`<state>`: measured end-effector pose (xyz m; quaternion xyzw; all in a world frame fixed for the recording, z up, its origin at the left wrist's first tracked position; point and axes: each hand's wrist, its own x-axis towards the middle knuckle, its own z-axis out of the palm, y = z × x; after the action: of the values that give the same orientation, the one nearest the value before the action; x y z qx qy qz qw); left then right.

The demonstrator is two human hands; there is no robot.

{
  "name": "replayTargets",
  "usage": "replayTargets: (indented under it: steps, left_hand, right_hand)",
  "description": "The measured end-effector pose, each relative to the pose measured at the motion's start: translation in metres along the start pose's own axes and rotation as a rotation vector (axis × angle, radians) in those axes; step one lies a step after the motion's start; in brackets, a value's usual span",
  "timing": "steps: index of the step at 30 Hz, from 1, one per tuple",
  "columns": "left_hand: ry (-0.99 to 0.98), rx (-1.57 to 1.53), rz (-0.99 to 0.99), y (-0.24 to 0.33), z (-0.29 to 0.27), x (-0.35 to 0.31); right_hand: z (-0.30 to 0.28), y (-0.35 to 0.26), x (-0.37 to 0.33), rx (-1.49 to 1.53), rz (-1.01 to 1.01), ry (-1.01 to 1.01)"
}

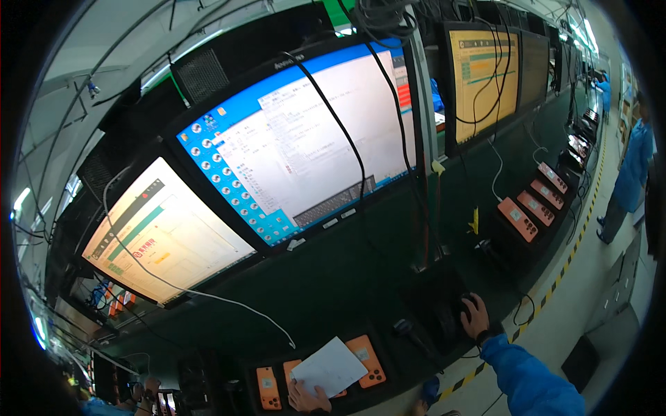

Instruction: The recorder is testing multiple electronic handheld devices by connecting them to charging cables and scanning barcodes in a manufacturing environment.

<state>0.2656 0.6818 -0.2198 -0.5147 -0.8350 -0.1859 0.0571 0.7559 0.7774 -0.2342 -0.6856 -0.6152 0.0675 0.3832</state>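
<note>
Over several orange phones lies a white sheet of paper [329, 367], partly covering them. My left hand [310, 399] grips the sheet at its lower left edge, with the fingers close to the phones underneath. An orange phone [268, 388] shows whole to the left of that hand, and another orange phone [368, 360] with a camera block sticks out right of the paper. Farther right, my right hand [475, 319] rests with its fingers curved over a dark computer mouse [466, 299]. The mouse is mostly hidden under the palm.
Two lit monitors, a large one [305, 139] and a tilted one [166, 236], stand behind the bench. A white cable [229, 298] hangs down toward the phones. A black handheld scanner [411, 334] lies between my hands. More orange phones [518, 219] line the right. Other people [628, 166] stand in the aisle.
</note>
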Motion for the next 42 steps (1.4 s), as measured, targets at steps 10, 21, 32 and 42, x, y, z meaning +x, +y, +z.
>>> replayTargets:
  steps: [10,21,32,42]
  left_hand:
    - [-0.055,0.039,0.001,-0.013,0.011,-0.001]
    - [-0.071,0.004,-0.004,0.0,-0.004,-0.001]
    - [-0.011,-0.029,0.029,-0.002,-0.002,-0.004]
    - [-0.057,0.006,-0.062,0.006,-0.007,-0.003]
  right_hand:
    - [0.0,-0.005,0.0,0.005,0.024,-0.037]
    - [-0.007,-0.009,0.002,0.031,0.037,-0.064]
    - [-0.008,-0.009,-0.001,-0.006,0.027,-0.079]
    - [-0.007,-0.01,0.0,0.019,0.025,-0.022]
